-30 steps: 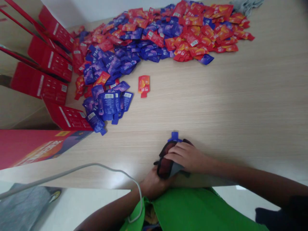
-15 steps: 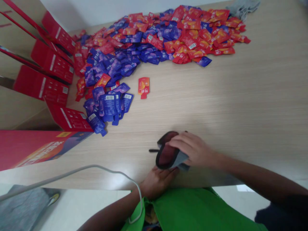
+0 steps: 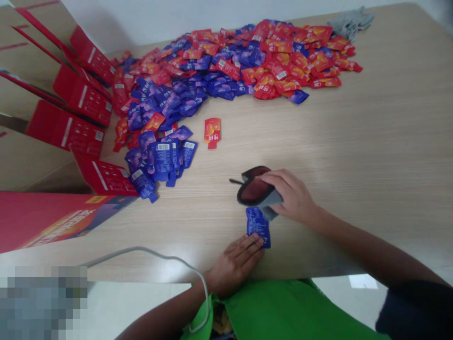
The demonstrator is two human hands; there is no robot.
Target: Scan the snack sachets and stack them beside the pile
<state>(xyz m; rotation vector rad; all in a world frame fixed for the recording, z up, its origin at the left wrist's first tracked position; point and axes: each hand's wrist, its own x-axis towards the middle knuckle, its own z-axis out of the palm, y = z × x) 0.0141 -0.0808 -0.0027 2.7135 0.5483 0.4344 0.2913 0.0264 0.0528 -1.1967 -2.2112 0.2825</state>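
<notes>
In my right hand is a pair of sunglasses with dark red lenses and a black frame, raised above the table; the fingers are closed on it. Something grey and cloth-like shows beneath the lens under the same hand. My left hand lies flat with outstretched fingers, their tips resting on the lower end of a blue sachet. That sachet lies on the table with its printed text side up.
Many red and blue sachets form a long pile at the back. One red sachet lies apart. Several red boxes with raised flaps stand at left. A grey cable crosses the front edge, and a grey cloth lies far back.
My right hand has moved forward, away from my body, with the sunglasses. The blue sachet under my left fingertips has come into sight. My left hand has hardly moved.
</notes>
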